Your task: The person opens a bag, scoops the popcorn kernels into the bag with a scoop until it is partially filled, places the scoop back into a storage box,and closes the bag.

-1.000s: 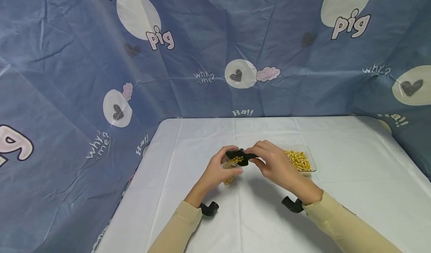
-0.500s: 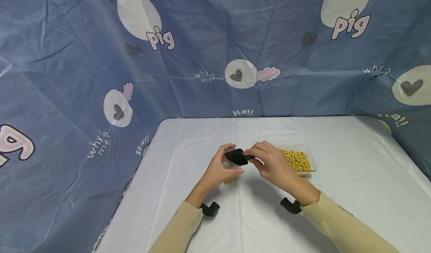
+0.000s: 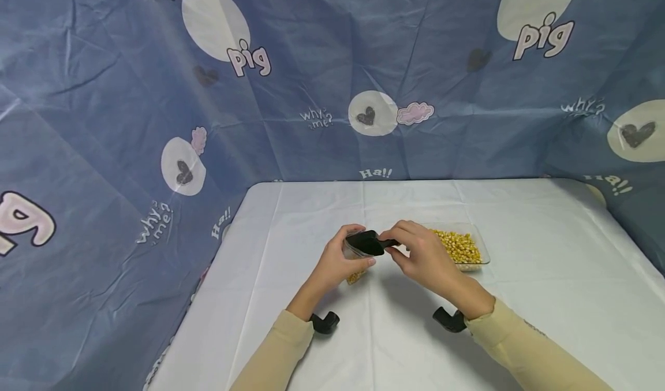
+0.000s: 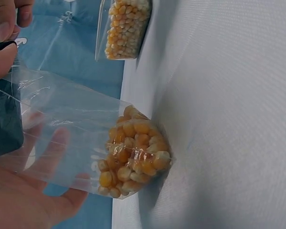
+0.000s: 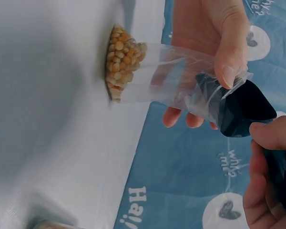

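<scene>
A clear plastic bag (image 4: 71,95) stands with its bottom on the table and yellow corn kernels (image 4: 133,157) gathered in its lower end. My left hand (image 3: 334,259) holds the bag near its mouth, thumb on the near side and fingers behind. In my right hand (image 3: 423,255) is the handle of a small black scoop (image 3: 365,242), pinched between thumb and fingers. The scoop's head is tilted into the bag's mouth, and no kernels show on it. To the right, partly behind the right hand, a clear rectangular container (image 3: 485,252) holds many more corn kernels (image 3: 459,246).
A white cloth (image 3: 291,235) covers the table. Blue printed fabric (image 3: 291,148) hangs behind it and along the left side. Black curved pieces at the wrists, one by the left sleeve (image 3: 325,323) and one by the right (image 3: 449,319), hang close above the cloth.
One second ago kernels lay on the scoop; it has since tipped over in the bag's mouth and they have slid off. Both hands have stayed almost in place.
</scene>
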`<action>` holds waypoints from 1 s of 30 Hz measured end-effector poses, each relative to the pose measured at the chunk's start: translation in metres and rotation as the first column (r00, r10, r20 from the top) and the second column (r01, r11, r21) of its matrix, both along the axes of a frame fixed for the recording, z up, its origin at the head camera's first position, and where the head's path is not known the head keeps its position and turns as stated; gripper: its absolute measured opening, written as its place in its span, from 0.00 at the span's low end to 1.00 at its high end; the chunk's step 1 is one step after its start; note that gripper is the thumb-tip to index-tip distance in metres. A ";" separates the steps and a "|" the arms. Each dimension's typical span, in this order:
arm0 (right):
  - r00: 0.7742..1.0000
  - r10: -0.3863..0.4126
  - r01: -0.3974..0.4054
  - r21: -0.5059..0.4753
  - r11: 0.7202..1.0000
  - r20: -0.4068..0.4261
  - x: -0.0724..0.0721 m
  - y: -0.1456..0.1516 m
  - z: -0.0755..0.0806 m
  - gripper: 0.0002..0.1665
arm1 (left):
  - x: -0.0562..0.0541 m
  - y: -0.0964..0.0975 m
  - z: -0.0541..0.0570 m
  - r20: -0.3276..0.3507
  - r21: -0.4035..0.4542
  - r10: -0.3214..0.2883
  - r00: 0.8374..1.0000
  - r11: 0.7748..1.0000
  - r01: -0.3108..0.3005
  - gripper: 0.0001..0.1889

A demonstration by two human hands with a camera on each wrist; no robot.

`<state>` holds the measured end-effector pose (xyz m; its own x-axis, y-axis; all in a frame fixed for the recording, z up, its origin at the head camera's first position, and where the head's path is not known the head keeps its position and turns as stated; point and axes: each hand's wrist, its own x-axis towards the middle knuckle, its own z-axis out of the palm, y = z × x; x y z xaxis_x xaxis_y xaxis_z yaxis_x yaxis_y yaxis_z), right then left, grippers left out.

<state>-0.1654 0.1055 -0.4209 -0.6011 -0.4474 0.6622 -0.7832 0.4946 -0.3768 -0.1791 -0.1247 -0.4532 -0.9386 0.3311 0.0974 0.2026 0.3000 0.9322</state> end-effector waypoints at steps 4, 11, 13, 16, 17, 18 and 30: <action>0.998 0.012 -0.010 -0.028 1.000 0.055 0.002 0.001 0.001 0.17 | -0.003 -0.002 -0.008 -0.019 0.018 -0.005 1.000 1.000 0.006 0.37; 0.985 -0.022 0.028 -0.032 0.999 0.168 0.004 0.002 0.002 0.17 | -0.002 -0.004 -0.007 -0.015 0.010 -0.004 1.000 1.000 0.004 0.35; 0.982 -0.037 0.040 -0.015 0.999 0.186 0.005 0.002 0.001 0.17 | -0.002 -0.005 -0.007 -0.016 0.015 -0.002 1.000 1.000 0.003 0.34; 0.979 -0.044 0.045 -0.001 0.999 0.200 0.006 0.002 0.000 0.15 | -0.003 -0.007 -0.007 -0.022 0.026 -0.004 1.000 1.000 0.004 0.34; 0.978 -0.043 0.043 0.002 0.999 0.205 0.006 0.002 0.000 0.15 | -0.003 -0.007 -0.008 -0.024 0.027 -0.005 1.000 1.000 0.006 0.34; 0.977 -0.041 0.040 0.005 0.999 0.210 0.006 0.002 0.000 0.15 | -0.003 -0.007 -0.008 -0.027 0.029 -0.007 1.000 1.000 0.008 0.34; 0.950 -0.046 0.051 -0.010 0.999 0.309 0.008 0.008 0.004 0.09 | -0.001 -0.008 -0.008 -0.025 0.013 -0.004 1.000 1.000 0.004 0.35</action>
